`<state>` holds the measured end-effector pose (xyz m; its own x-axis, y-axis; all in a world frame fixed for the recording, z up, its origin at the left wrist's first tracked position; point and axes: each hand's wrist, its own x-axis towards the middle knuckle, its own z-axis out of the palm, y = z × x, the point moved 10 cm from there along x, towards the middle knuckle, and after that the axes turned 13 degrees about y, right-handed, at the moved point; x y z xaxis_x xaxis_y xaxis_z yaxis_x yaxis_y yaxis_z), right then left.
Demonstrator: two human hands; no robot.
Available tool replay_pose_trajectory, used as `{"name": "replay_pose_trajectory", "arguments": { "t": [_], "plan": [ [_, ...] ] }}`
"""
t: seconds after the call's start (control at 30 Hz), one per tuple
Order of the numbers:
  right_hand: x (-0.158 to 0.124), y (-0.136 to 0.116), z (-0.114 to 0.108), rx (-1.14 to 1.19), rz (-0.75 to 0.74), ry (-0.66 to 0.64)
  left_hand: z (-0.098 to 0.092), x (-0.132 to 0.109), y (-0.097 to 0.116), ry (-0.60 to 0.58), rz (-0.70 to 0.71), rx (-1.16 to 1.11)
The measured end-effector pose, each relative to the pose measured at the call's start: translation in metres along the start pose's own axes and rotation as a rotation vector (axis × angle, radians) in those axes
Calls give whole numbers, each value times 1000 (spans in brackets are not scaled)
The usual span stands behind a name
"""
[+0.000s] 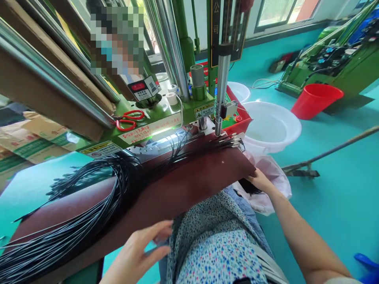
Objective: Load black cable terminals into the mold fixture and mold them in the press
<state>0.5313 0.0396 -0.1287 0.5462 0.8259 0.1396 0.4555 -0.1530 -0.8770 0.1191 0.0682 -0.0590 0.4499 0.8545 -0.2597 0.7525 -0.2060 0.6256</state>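
Note:
My left hand [148,246] hovers in front of the dark red board [189,185], fingers apart, holding nothing. At the board's right corner is my right hand [260,180]; its fingers go under the edge beside something black, and their tips are hidden. A large bundle of black cables [118,185] lies coiled on the left part of the board. More cables run along the board's back edge to pale connector ends [235,141] near the right. Behind them stands the green press [189,106], with a lit strip along its base.
Red scissors [130,119] lie on the press. A white basin [271,122], a lined bin [282,185] and a red bucket [316,100] stand to the right. A long handle [340,146] slants across the right. Another green machine [331,59] stands behind.

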Motion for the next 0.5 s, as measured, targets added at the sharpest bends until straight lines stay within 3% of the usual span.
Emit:
{"name": "replay_pose_trajectory", "arguments": {
  "t": [0.07,0.1,0.2,0.27,0.33,0.5],
  "plan": [
    [2,-5,-2,-33,-42,-8,0,36,69,77,276,15],
    [3,-8,-2,-48,-64,-11,-2,58,96,174,379,56],
    [1,-15,-7,-95,-109,3,-2,122,150,439,571,248],
    [-4,-14,-14,-123,-116,18,6,161,162,513,558,445],
    [-9,-6,-23,-146,-105,40,15,188,164,514,520,612],
    [-22,13,-45,-164,-67,125,28,203,166,431,570,832]
  ]
}}
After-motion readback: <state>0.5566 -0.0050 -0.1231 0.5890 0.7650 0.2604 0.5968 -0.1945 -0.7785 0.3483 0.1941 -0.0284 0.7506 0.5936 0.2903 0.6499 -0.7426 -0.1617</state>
